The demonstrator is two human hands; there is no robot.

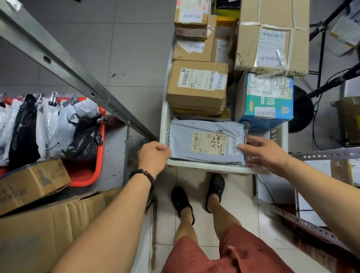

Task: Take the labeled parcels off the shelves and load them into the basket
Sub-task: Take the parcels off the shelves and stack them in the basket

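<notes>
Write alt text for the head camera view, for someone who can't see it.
Seen from above, a person's left hand grips and right hand touches opposite ends of a grey labeled parcel at the near end of a white basket. Labeled cardboard boxes and a blue box fill the rest, beside metal shelving.

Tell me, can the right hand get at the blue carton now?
Probably yes. The right hand is open at the edge of the grey mailer, and the blue carton stands beyond it with nothing between. A big cardboard box rests on it, though.
</notes>
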